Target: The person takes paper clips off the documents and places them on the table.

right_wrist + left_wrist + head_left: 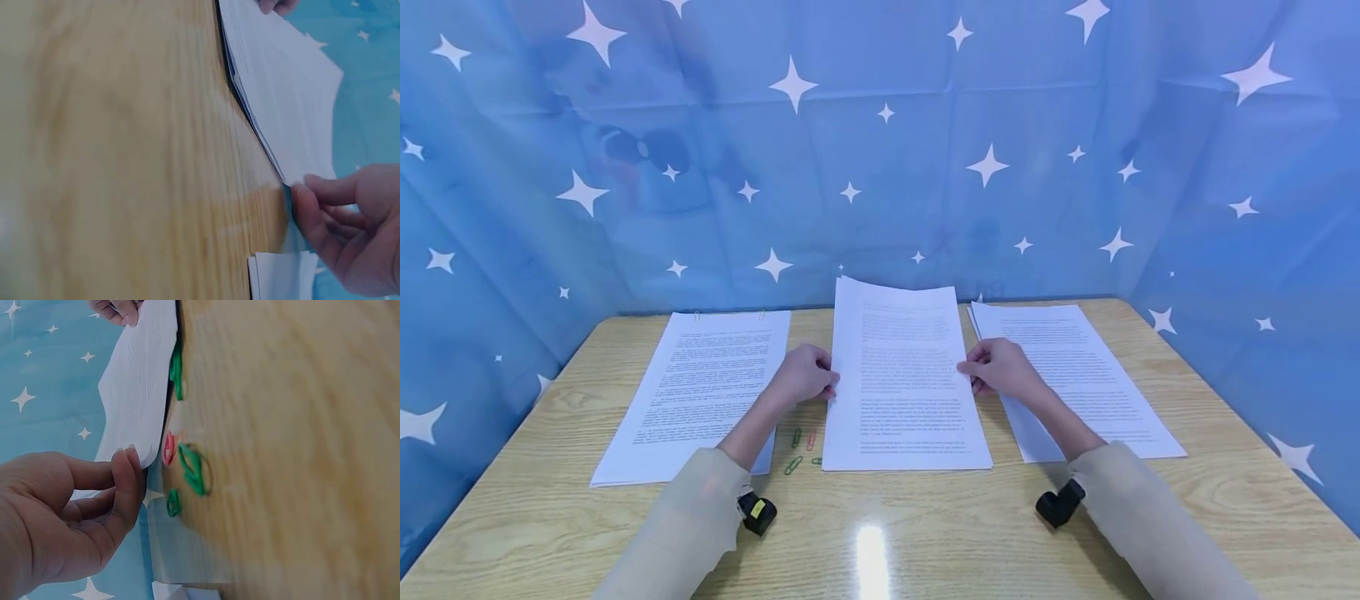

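Grip on paper stack (904, 375): fingertips hidden behind edges.

Print on the middle stack of paper (904, 379) is way too small to read. Beside it, the paper clips (797, 450) are half hidden by the left hand's (801, 377) forearm, and the counter (112, 156) is blurry in both wrist views.

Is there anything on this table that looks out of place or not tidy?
Only a few loose paper clips, scattered on the table beside the middle paper stack, which both hands hold by its edges. The side stacks lie flat.
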The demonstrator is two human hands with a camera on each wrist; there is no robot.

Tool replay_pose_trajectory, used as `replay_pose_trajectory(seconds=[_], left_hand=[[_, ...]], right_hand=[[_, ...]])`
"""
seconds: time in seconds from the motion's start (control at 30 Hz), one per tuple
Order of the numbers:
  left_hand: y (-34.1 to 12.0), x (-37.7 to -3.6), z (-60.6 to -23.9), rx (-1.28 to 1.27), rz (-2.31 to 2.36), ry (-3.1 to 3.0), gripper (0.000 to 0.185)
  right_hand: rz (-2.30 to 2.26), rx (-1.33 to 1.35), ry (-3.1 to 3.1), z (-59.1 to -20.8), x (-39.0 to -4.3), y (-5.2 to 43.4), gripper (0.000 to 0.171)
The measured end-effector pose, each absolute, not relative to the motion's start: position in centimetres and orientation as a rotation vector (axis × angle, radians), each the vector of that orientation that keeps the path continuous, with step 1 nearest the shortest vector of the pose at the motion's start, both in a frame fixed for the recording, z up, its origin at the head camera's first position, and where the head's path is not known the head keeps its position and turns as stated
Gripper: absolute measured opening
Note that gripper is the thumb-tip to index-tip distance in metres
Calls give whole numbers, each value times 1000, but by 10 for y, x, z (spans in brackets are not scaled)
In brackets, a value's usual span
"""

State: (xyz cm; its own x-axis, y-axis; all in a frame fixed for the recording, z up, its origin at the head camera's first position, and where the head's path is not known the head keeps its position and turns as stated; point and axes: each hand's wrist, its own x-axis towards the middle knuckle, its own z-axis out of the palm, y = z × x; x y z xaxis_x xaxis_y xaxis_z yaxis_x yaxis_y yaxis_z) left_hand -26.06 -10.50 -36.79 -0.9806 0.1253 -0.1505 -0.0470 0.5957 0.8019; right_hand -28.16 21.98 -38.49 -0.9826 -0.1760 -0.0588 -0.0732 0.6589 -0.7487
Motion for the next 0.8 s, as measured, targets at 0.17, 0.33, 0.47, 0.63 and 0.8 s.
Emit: replay_pose_trajectory(seconds=[0.17,0.33,0.47,0.63,0.8], left_hand=[[-107,-263,-370,68,1305,2616,11],[-108,-266,-368,47,1255,2615,12],[-107,-265,-365,2,1210,2618,13],[-106,-261,-361,-7,1192,2619,7],[-111,-260,-362,-21,1215,2604,11]], right_hand=[[-1188,-236,2744,-385,-283,219,17],[-1160,-232,2745,-386,-286,218,18],[-1138,-225,2747,-386,-288,217,19],[-1116,-212,2738,-386,-288,217,20],[-1128,-178,2712,-385,-287,217,26]])
